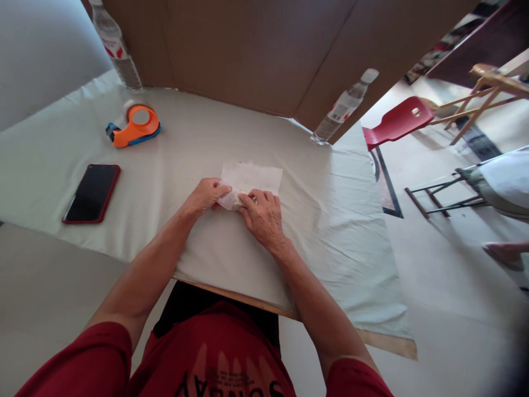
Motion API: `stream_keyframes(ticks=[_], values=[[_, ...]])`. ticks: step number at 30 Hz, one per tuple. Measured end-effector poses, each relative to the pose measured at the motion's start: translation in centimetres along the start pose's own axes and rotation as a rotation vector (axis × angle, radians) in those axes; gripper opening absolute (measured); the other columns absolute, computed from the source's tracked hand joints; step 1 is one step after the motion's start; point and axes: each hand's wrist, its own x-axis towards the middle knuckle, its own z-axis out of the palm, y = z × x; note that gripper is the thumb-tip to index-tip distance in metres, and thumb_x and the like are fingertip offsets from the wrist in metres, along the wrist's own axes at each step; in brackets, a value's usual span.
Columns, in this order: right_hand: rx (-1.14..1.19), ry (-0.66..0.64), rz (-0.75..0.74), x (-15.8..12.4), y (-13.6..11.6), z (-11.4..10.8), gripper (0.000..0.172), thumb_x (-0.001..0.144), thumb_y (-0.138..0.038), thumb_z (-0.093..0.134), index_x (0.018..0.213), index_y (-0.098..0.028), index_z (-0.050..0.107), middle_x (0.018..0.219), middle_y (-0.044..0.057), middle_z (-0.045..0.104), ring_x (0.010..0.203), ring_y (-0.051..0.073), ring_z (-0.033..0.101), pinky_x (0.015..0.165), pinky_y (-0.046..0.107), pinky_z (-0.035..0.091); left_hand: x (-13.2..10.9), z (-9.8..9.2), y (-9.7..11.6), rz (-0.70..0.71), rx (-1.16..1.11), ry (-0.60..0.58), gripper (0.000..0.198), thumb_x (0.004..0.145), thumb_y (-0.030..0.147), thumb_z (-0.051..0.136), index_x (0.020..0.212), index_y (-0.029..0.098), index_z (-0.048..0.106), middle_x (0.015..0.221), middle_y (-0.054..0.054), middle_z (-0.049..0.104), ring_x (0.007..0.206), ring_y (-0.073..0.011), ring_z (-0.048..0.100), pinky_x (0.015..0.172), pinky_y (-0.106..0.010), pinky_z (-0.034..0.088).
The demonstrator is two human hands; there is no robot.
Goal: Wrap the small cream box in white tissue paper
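Note:
A thin white paper sheet (pixel 253 177) lies in the middle of the table on a pale cloth (pixel 330 209). Its near edge is rolled or folded up into a bundle. My left hand (pixel 205 196) pinches the left end of that folded edge, fingers closed on the paper. My right hand (pixel 263 216) presses down on the right part of the fold, fingers curled over it. Whether anything is wrapped inside the fold is hidden by my fingers.
An orange tape dispenser (pixel 136 125) and a phone in a red case (pixel 92 193) lie at the left. Two plastic water bottles (pixel 117 47) (pixel 343 106) stand at the back against a brown cardboard wall. A red chair (pixel 397 122) and wooden furniture stand right of the table.

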Motion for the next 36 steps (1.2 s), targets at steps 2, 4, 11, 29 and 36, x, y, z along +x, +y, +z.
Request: stream_keyframes(ticks=[2,4,11,29,36], values=[[0.007,-0.003,0.0,0.0,0.0,0.0,0.023,0.094,-0.026,0.059,0.116,-0.024,0.065,0.113,0.008,0.065,0.099,0.026,0.048,0.083,0.038,0.032,0.1,-0.1,-0.1,0.026,-0.006,0.036,0.009,0.077,0.024,0.058,0.075,0.015,0.06,0.061,0.002,0.054,0.051,-0.0093,0.048,0.043,-0.019,0.037],[0.012,-0.01,-0.002,0.0,0.0,-0.1,0.023,0.094,-0.027,0.06,0.116,-0.024,0.065,0.114,0.008,0.065,0.099,0.026,0.048,0.083,0.038,0.032,0.0,0.0,-0.2,0.042,-0.013,0.064,0.009,0.076,0.023,0.058,0.074,0.015,0.06,0.06,0.003,0.052,0.051,-0.0092,0.047,0.043,-0.019,0.037],[-0.006,-0.006,-0.006,0.0,0.0,-0.1,0.023,0.095,-0.027,0.058,0.117,-0.024,0.065,0.113,0.008,0.065,0.098,0.026,0.047,0.083,0.039,0.031,-0.1,1.1,0.1,0.072,-0.183,0.072,0.008,0.076,0.023,0.06,0.075,0.015,0.058,0.061,0.004,0.053,0.051,-0.0077,0.049,0.045,-0.019,0.044],[0.064,0.027,-0.007,-0.2,0.5,0.2,0.026,0.096,-0.026,0.054,0.118,-0.021,0.067,0.114,0.01,0.069,0.098,0.027,0.051,0.081,0.039,0.034,-0.9,1.0,-0.3,0.213,-0.263,-0.224,0.037,0.063,0.019,0.063,0.098,0.01,0.071,0.075,0.0,0.068,0.064,-0.01,0.059,0.067,-0.025,0.05],[0.27,0.06,0.025,-0.3,1.3,0.3,0.03,0.087,-0.02,0.056,0.116,-0.018,0.067,0.12,0.013,0.071,0.107,0.029,0.058,0.09,0.042,0.041,-0.9,2.5,-0.9,0.459,0.247,0.016,0.026,0.08,0.028,0.059,0.096,0.014,0.075,0.065,0.002,0.06,0.061,-0.0106,0.051,0.061,-0.024,0.043]])
